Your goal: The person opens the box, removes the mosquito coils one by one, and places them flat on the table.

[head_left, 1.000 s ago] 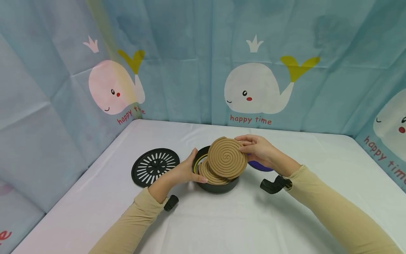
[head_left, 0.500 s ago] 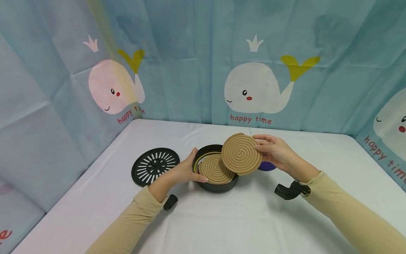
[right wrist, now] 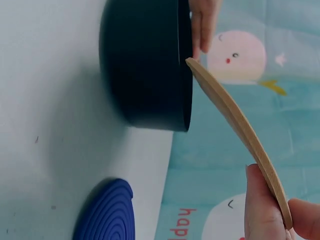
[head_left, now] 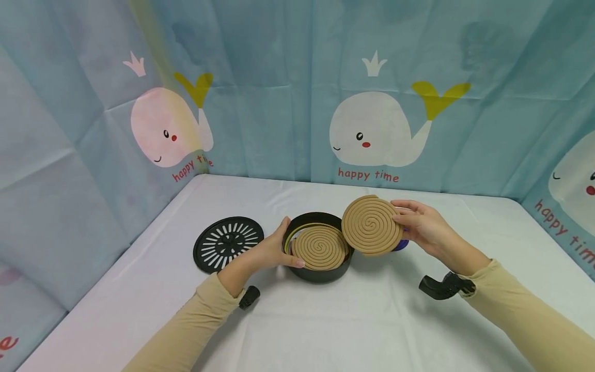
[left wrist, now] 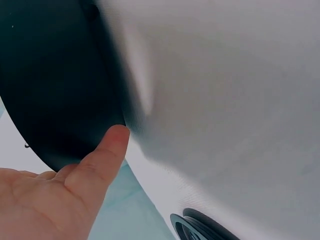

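Presently, the right hand (head_left: 425, 225) pinches by the edge a flat tan disc of tightly wound spiral coil (head_left: 370, 225), with the thumb on one face and fingers on the other. This disc is tilted in the air at the right of a round black tin (head_left: 321, 276); its far edge overlaps the rim in the view, and I cannot tell whether they touch. The left hand (head_left: 267, 253) grips the tin at its left side, one digit against the outer wall. Inside the tin lies a second tan coil (head_left: 319, 248), spiral face up. A round black lid with radial slots (head_left: 228, 245) lies on the white cloth (head_left: 325, 330) to the left, while a blue-purple spiral coil (right wrist: 111, 217) rests behind the right hand, partly hidden in the head view.
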`<state>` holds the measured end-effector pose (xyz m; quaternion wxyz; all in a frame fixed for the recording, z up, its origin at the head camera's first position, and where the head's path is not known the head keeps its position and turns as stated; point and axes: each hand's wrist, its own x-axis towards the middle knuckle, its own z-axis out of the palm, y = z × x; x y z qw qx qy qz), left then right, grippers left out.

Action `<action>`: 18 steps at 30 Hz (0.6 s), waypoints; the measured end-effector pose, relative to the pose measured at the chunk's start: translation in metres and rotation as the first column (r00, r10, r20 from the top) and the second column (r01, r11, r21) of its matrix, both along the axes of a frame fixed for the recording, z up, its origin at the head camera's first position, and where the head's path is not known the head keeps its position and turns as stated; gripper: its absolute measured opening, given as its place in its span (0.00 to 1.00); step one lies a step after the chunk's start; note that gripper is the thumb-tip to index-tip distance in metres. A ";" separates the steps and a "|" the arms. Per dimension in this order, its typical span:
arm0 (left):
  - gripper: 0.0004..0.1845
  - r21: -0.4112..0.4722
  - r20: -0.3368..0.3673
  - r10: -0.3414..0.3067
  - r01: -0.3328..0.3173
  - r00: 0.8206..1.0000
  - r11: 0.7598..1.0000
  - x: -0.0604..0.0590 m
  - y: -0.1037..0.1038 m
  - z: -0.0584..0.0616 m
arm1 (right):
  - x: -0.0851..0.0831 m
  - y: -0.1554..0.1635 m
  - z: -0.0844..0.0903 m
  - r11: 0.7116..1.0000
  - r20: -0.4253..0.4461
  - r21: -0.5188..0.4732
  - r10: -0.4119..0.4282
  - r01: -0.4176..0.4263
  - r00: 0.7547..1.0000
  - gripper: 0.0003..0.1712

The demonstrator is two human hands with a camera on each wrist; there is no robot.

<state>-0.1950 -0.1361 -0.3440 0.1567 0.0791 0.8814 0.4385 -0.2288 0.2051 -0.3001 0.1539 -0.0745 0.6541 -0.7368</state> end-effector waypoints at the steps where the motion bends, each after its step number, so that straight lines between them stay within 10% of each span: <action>1: 0.65 0.002 0.001 -0.001 0.001 1.000 1.000 0.000 0.000 0.000 | 0.000 0.003 0.000 1.000 -0.002 -0.005 -0.004 0.004 1.000 0.19; 18: 0.64 -0.006 -0.001 -0.001 0.001 1.000 1.000 -0.001 0.000 -0.001 | 0.004 0.050 -0.003 0.983 -0.029 -0.179 -0.050 0.044 0.998 0.15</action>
